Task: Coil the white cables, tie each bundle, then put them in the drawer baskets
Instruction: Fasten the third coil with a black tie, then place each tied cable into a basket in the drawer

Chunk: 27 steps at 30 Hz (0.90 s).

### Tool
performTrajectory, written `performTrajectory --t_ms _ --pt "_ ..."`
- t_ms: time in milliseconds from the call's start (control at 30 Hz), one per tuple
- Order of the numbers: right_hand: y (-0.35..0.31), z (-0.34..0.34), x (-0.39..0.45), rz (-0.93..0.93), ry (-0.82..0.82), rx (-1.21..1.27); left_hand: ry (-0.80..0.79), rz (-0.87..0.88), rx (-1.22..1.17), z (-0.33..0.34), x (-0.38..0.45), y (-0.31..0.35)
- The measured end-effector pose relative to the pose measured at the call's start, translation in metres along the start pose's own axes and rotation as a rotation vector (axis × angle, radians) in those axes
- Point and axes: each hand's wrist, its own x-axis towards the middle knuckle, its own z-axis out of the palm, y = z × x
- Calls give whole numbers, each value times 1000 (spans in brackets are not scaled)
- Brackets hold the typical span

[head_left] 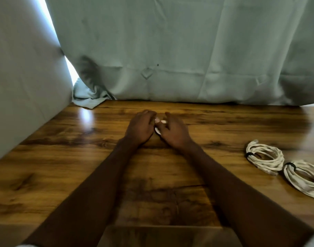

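Observation:
My left hand (141, 128) and my right hand (174, 131) meet over the middle of the wooden table (63, 157), backs up, fingers curled round a small white cable bundle (159, 126). Only slivers of that cable show between the fingers; the rest is hidden. At the right of the table lie two coiled white cable bundles, each tied with a black band: one coil (265, 157) nearer the middle, the other coil (306, 179) running off the right edge. No drawer or basket is in view.
A pale green curtain (170, 50) hangs along the table's far edge, bunched at the back left. A grey wall or panel (24, 77) borders the left side. The table's front edge has a lower ledge (167, 236) at the bottom.

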Motion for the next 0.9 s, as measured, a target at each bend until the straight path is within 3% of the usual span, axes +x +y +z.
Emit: performTrajectory --t_ms 67,100,167,267,500,767,833,900 --pt "6 -9 -9 135 245 375 102 -56 -14 -1 -7 16" --pt "11 -16 -15 201 327 434 133 -86 -3 0 -9 26" --pt "16 -26 -30 257 408 387 125 -179 68 5 -14 43" --pt "16 -32 -54 154 451 356 -19 -269 199 11 -26 59" --pt "13 -60 -104 73 572 401 -56 -115 -138 13 -65 104" --pt "57 -158 -169 67 674 182 -48 -233 -611 47 -89 192" --pt "72 -190 -182 89 726 18 -55 -249 -749 58 -96 217" --pt "89 -224 -192 230 646 -274 -48 -251 -869 67 -103 243"
